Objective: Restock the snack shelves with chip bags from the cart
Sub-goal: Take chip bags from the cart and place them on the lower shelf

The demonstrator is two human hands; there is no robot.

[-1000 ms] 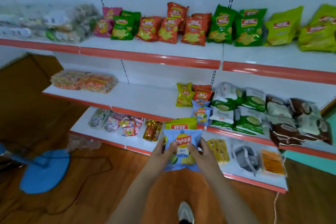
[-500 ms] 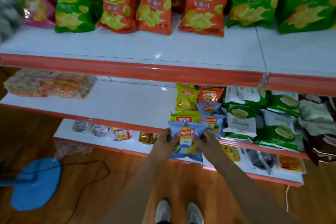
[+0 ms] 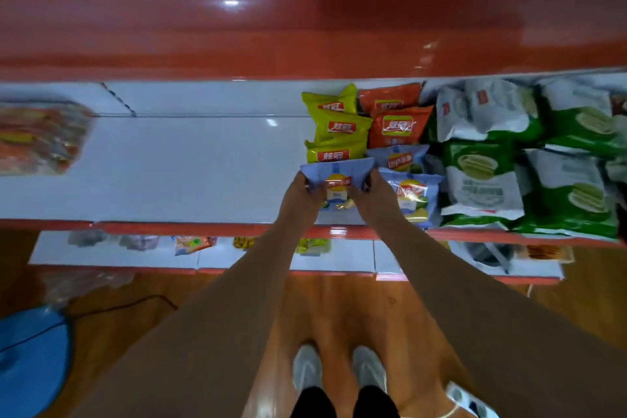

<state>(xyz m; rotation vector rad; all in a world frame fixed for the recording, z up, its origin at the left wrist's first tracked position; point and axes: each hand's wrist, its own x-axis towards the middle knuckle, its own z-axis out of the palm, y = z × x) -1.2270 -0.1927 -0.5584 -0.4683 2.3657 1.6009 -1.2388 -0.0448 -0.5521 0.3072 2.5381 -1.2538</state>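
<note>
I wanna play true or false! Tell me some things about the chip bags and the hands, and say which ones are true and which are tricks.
1. Both hands hold the light blue chip bag. True: the left hand grips its left side and the right hand its right side.
2. The yellow chip bags sit behind the bag being held. True.
3. The orange chip bags lie on the floor. False: they are on the middle shelf, right of the yellow ones.
4. The green and white bags are left of the hands. False: they are to the right.
5. Two more light blue bags lie right beside the held one. True.
</note>
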